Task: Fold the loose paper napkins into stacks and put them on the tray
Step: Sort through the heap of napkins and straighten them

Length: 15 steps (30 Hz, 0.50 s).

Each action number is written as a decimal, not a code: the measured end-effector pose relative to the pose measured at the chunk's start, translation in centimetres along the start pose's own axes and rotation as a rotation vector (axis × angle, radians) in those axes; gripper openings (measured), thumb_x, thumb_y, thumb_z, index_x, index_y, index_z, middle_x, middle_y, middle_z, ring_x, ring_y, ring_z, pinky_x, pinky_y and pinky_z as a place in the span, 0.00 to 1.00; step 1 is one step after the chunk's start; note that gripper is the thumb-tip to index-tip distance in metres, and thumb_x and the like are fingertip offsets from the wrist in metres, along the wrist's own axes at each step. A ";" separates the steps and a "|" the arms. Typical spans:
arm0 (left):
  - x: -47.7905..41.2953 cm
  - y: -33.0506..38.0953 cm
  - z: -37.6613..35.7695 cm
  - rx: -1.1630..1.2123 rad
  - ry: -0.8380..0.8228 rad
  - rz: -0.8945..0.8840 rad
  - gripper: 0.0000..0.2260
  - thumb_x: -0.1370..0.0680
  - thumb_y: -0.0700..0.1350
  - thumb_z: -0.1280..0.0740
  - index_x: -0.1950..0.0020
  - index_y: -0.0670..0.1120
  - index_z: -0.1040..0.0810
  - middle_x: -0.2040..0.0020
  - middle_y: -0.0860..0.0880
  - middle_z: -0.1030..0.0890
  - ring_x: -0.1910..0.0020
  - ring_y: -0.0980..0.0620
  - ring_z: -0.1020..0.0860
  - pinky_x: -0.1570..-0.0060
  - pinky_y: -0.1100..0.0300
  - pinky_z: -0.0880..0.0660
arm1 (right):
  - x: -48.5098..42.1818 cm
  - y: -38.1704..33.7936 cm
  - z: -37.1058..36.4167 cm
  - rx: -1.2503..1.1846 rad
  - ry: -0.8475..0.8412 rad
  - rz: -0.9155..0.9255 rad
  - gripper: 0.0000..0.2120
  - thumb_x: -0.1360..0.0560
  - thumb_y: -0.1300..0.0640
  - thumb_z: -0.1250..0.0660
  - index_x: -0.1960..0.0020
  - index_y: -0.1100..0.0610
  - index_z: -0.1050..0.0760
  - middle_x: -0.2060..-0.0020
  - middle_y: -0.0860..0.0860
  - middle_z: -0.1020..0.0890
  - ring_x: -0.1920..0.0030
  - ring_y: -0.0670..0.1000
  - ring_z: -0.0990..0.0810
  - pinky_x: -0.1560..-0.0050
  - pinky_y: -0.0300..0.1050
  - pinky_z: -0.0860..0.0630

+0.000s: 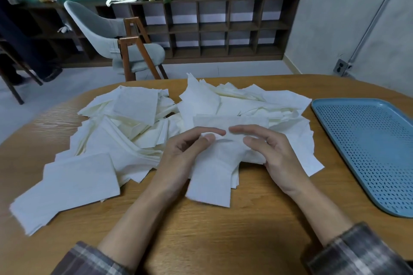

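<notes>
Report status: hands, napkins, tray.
Left hand and right hand both pinching one napkin. Napkin pile loose behind them on the table. Tray at right, no stacks yet, path open.

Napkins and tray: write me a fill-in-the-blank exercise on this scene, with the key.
1. The tray is ____ in colour.
2. It lies to the ____ of the napkin pile.
3. The left hand and the right hand hold one napkin, which is ____ in colour.
Missing words: blue; right; white.
</notes>
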<state>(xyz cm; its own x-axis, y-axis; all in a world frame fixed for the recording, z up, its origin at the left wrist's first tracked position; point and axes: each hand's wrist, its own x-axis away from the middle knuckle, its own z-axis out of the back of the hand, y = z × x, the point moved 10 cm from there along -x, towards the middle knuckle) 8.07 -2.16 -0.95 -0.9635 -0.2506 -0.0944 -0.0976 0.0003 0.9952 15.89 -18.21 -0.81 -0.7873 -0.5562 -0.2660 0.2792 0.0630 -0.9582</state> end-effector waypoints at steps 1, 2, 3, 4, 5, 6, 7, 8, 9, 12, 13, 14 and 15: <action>-0.1 -0.1 0.2 0.020 0.014 0.005 0.11 0.17 0.42 0.34 0.49 0.51 0.11 0.44 0.52 0.12 0.40 0.54 0.17 0.36 0.55 0.26 | 0.0 0.0 0.0 -0.021 -0.010 -0.001 0.17 0.25 0.49 0.31 0.40 0.53 0.14 0.40 0.46 0.14 0.32 0.44 0.21 0.32 0.41 0.31; -0.1 -0.1 0.4 0.041 0.023 0.004 0.12 0.17 0.42 0.34 0.49 0.52 0.10 0.42 0.51 0.13 0.37 0.53 0.18 0.33 0.52 0.28 | 0.0 0.0 -0.1 -0.045 -0.025 -0.003 0.19 0.25 0.46 0.32 0.39 0.53 0.14 0.39 0.47 0.14 0.31 0.45 0.22 0.31 0.43 0.31; -0.1 -0.1 0.6 0.048 0.036 0.001 0.13 0.16 0.42 0.35 0.48 0.52 0.11 0.41 0.51 0.13 0.36 0.53 0.18 0.31 0.51 0.28 | 0.1 0.0 -0.3 -0.063 -0.041 -0.009 0.19 0.25 0.45 0.32 0.39 0.53 0.15 0.39 0.47 0.14 0.31 0.46 0.21 0.31 0.43 0.30; 0.0 0.1 0.5 0.037 0.046 0.000 0.12 0.16 0.43 0.35 0.46 0.51 0.11 0.41 0.52 0.13 0.36 0.54 0.18 0.32 0.53 0.27 | 0.2 0.0 -0.6 -0.069 -0.055 -0.018 0.18 0.25 0.46 0.30 0.40 0.52 0.15 0.40 0.47 0.14 0.33 0.46 0.20 0.33 0.41 0.29; 0.0 0.2 0.5 0.005 0.055 0.001 0.11 0.15 0.44 0.35 0.44 0.51 0.11 0.41 0.54 0.13 0.38 0.57 0.18 0.35 0.57 0.26 | 0.3 0.1 -0.8 -0.058 -0.063 -0.031 0.14 0.23 0.48 0.27 0.40 0.52 0.15 0.41 0.46 0.13 0.35 0.46 0.18 0.36 0.38 0.27; 0.1 0.4 0.3 -0.032 0.055 -0.005 0.11 0.15 0.45 0.34 0.43 0.51 0.12 0.42 0.56 0.13 0.40 0.59 0.18 0.40 0.63 0.24 | 0.4 0.3 -1.0 -0.026 -0.055 -0.046 0.10 0.22 0.51 0.25 0.41 0.52 0.14 0.43 0.46 0.12 0.38 0.46 0.17 0.39 0.38 0.24; 0.3 0.6 0.1 -0.069 0.044 -0.015 0.10 0.15 0.46 0.34 0.41 0.53 0.13 0.44 0.58 0.13 0.44 0.61 0.17 0.45 0.67 0.24 | 0.4 0.5 -0.9 0.016 -0.031 -0.059 0.07 0.21 0.54 0.25 0.43 0.52 0.14 0.46 0.46 0.12 0.41 0.46 0.15 0.41 0.38 0.23; 0.3 0.6 0.0 -0.098 0.038 -0.020 0.09 0.16 0.47 0.32 0.39 0.54 0.14 0.47 0.59 0.14 0.47 0.62 0.17 0.48 0.69 0.23 | 0.4 0.7 -0.6 0.051 0.008 -0.069 0.05 0.21 0.57 0.26 0.45 0.53 0.14 0.48 0.46 0.11 0.44 0.46 0.14 0.42 0.39 0.22; 0.2 0.5 0.0 -0.112 0.035 -0.012 0.10 0.17 0.47 0.30 0.37 0.56 0.15 0.50 0.57 0.14 0.49 0.60 0.17 0.50 0.68 0.22 | 0.4 0.9 -0.1 0.068 0.055 -0.078 0.04 0.20 0.58 0.26 0.47 0.54 0.13 0.50 0.46 0.11 0.45 0.46 0.14 0.43 0.40 0.22; 0.1 -0.6 0.1 -0.109 0.012 0.054 0.21 0.22 0.43 0.24 0.31 0.59 0.22 0.52 0.48 0.15 0.52 0.49 0.13 0.56 0.59 0.17 | 0.4 0.9 1.5 0.036 0.172 -0.096 0.04 0.20 0.60 0.27 0.49 0.56 0.13 0.51 0.47 0.11 0.46 0.45 0.14 0.45 0.35 0.23; 0.0 -0.7 0.3 -0.113 0.020 0.058 0.24 0.23 0.42 0.23 0.30 0.59 0.23 0.54 0.49 0.15 0.54 0.46 0.13 0.60 0.59 0.18 | 0.4 1.0 1.8 0.010 0.186 -0.110 0.05 0.20 0.60 0.28 0.48 0.57 0.13 0.50 0.47 0.11 0.45 0.46 0.14 0.44 0.35 0.23; -0.1 -0.8 0.7 -0.122 0.041 0.054 0.25 0.23 0.42 0.22 0.30 0.60 0.24 0.55 0.49 0.15 0.56 0.44 0.13 0.61 0.59 0.19 | 0.4 1.1 1.9 -0.013 0.188 -0.125 0.05 0.20 0.60 0.28 0.47 0.58 0.13 0.49 0.48 0.11 0.44 0.47 0.14 0.41 0.38 0.23; -0.2 -0.7 1.2 -0.132 0.069 0.049 0.26 0.24 0.43 0.22 0.31 0.61 0.24 0.55 0.49 0.15 0.57 0.44 0.13 0.62 0.58 0.20 | 0.4 1.2 1.8 -0.036 0.179 -0.137 0.06 0.20 0.60 0.27 0.45 0.58 0.13 0.47 0.49 0.11 0.42 0.48 0.15 0.37 0.43 0.23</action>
<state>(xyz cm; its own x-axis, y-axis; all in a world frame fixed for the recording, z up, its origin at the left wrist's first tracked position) 8.00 -0.95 -1.65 -0.9464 -0.3193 -0.0479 -0.0126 -0.1119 0.9936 16.84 -19.86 -1.88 -0.9024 -0.4061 -0.1442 0.1456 0.0278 -0.9890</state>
